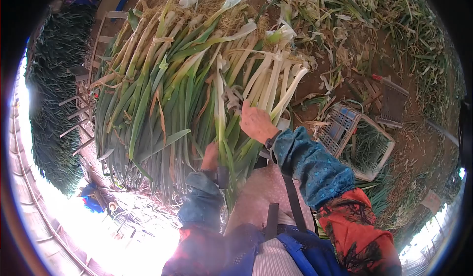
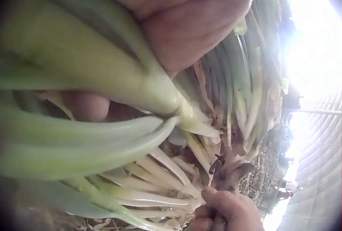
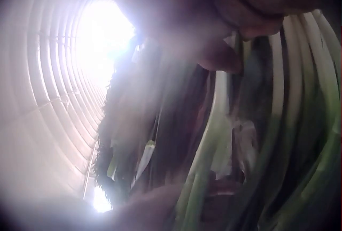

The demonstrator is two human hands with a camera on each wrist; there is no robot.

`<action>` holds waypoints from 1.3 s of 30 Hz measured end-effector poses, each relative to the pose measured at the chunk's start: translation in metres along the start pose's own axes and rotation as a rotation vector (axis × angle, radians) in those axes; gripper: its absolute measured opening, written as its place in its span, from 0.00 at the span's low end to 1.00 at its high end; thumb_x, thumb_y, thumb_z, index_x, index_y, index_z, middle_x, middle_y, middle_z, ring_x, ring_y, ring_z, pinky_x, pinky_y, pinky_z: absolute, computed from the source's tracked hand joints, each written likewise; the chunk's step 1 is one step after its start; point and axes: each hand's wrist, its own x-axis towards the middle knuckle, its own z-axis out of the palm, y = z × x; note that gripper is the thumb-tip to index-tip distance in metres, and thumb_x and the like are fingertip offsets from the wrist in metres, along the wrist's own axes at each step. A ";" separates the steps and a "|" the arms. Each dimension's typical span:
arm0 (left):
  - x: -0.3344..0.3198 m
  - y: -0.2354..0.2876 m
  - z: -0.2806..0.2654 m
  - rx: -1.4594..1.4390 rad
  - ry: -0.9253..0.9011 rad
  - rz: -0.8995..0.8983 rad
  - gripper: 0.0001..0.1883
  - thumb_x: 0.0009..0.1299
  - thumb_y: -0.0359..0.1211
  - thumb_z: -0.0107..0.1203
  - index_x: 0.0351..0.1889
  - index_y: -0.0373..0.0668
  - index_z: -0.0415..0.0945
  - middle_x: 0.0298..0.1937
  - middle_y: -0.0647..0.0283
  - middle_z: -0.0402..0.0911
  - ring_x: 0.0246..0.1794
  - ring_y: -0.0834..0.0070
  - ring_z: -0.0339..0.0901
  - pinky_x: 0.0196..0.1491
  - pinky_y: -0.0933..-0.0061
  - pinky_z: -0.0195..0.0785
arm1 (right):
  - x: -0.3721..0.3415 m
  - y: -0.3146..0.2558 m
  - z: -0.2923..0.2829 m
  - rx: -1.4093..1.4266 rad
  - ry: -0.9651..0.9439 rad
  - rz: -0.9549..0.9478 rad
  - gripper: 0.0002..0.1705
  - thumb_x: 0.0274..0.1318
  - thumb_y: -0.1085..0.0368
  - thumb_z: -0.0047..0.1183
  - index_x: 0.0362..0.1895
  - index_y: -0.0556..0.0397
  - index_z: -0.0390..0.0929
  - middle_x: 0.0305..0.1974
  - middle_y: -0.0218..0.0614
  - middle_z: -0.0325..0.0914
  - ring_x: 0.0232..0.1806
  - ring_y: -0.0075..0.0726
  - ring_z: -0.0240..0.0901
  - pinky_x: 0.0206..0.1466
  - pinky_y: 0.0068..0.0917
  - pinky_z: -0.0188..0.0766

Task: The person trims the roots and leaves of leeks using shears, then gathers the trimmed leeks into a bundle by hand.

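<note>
Landmark: the held leek, roughly upright at the center of the head view, white end uppermost. To its far left stands a metal rack, partly covered by leaves. Immediately left of the held leek lies the leek pile, roots away from the person. Glare obscures the ground below the pile.

The left hand is closed around the green section of the held leek, at its lower left. In the left wrist view, the palm and one fingertip show on opposite sides of the stalk; the remaining fingers are hidden behind it.

The right hand is at the right of the held leek, fingers curled, pinching a grey-brown strip. Whether the strip remains attached to the leek cannot be determined. The right wrist view is blurred and washed out; finger positions are unclear there.

Pale-stemmed leeks lie right of the held leek, beyond the right hand. Farther right rests a crate containing green leaves, partly covered by the right sleeve.
</note>
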 end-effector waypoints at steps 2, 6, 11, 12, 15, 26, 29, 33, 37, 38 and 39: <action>0.005 -0.017 -0.008 0.231 -0.059 0.231 0.14 0.69 0.38 0.46 0.42 0.40 0.76 0.26 0.65 0.74 0.26 0.76 0.74 0.28 0.73 0.68 | 0.009 -0.002 -0.002 -0.036 0.066 0.018 0.24 0.48 0.68 0.44 0.48 0.73 0.61 0.23 0.53 0.77 0.25 0.53 0.77 0.30 0.43 0.74; -0.016 0.024 0.013 0.188 -0.021 0.172 0.13 0.70 0.37 0.43 0.43 0.42 0.76 0.27 0.67 0.74 0.26 0.78 0.73 0.27 0.74 0.68 | 0.010 0.004 -0.003 -0.031 0.041 0.027 0.24 0.48 0.66 0.45 0.48 0.71 0.60 0.21 0.52 0.76 0.25 0.54 0.77 0.29 0.44 0.73; -0.037 0.020 0.033 0.452 -0.054 0.150 0.15 0.70 0.40 0.45 0.40 0.37 0.75 0.26 0.63 0.75 0.26 0.78 0.73 0.27 0.72 0.65 | -0.039 -0.012 -0.033 -0.071 -0.225 -0.093 0.27 0.50 0.65 0.45 0.52 0.71 0.59 0.23 0.51 0.77 0.25 0.54 0.77 0.28 0.43 0.74; -0.038 0.016 0.041 0.261 -0.023 0.008 0.15 0.69 0.40 0.45 0.39 0.37 0.75 0.26 0.62 0.75 0.26 0.78 0.73 0.27 0.71 0.65 | -0.045 -0.008 -0.038 -0.013 -0.247 -0.111 0.24 0.49 0.65 0.46 0.48 0.69 0.61 0.24 0.51 0.77 0.26 0.56 0.77 0.29 0.45 0.73; -0.032 -0.004 0.071 0.043 0.025 -0.083 0.14 0.69 0.38 0.46 0.41 0.37 0.75 0.28 0.59 0.76 0.28 0.72 0.73 0.30 0.67 0.65 | -0.040 0.030 -0.031 -0.023 -0.131 0.115 0.20 0.48 0.65 0.46 0.43 0.65 0.61 0.24 0.52 0.76 0.27 0.57 0.76 0.29 0.47 0.73; 0.027 0.030 0.061 0.966 0.197 0.296 0.16 0.64 0.41 0.50 0.37 0.36 0.72 0.38 0.44 0.76 0.40 0.49 0.74 0.42 0.51 0.66 | -0.026 0.051 0.012 0.009 -0.048 0.130 0.14 0.52 0.66 0.41 0.41 0.63 0.61 0.23 0.54 0.75 0.26 0.62 0.74 0.29 0.51 0.71; 0.074 0.084 0.044 1.105 0.410 0.588 0.11 0.63 0.32 0.49 0.41 0.36 0.69 0.40 0.49 0.72 0.42 0.50 0.69 0.44 0.53 0.64 | -0.024 0.051 -0.021 -0.007 0.037 0.141 0.14 0.52 0.66 0.41 0.41 0.64 0.61 0.23 0.54 0.75 0.26 0.62 0.74 0.29 0.50 0.71; 0.139 0.135 0.039 1.365 0.549 0.746 0.07 0.61 0.26 0.47 0.37 0.37 0.69 0.40 0.53 0.72 0.45 0.56 0.68 0.46 0.62 0.66 | -0.056 0.038 -0.025 0.099 -0.059 -0.009 0.19 0.49 0.63 0.49 0.41 0.62 0.60 0.23 0.53 0.74 0.27 0.61 0.74 0.29 0.49 0.72; 0.161 0.132 0.044 1.455 0.593 0.482 0.07 0.60 0.28 0.48 0.35 0.37 0.72 0.37 0.52 0.77 0.40 0.56 0.74 0.41 0.61 0.70 | -0.059 0.035 -0.025 0.127 -0.128 0.014 0.36 0.46 0.59 0.56 0.53 0.70 0.55 0.24 0.53 0.73 0.27 0.60 0.73 0.30 0.47 0.70; 0.159 0.128 0.040 1.426 0.530 0.339 0.08 0.59 0.29 0.50 0.35 0.37 0.72 0.37 0.51 0.78 0.39 0.55 0.76 0.40 0.60 0.71 | -0.060 0.032 -0.020 0.129 -0.133 -0.001 0.36 0.46 0.59 0.56 0.53 0.70 0.55 0.24 0.53 0.73 0.27 0.59 0.73 0.29 0.47 0.70; 0.156 0.130 0.039 1.392 0.469 0.203 0.09 0.59 0.31 0.52 0.36 0.37 0.72 0.36 0.49 0.78 0.38 0.53 0.77 0.39 0.59 0.72 | -0.060 0.030 -0.015 0.128 -0.132 -0.018 0.36 0.46 0.59 0.56 0.53 0.71 0.55 0.24 0.53 0.73 0.27 0.59 0.73 0.29 0.47 0.70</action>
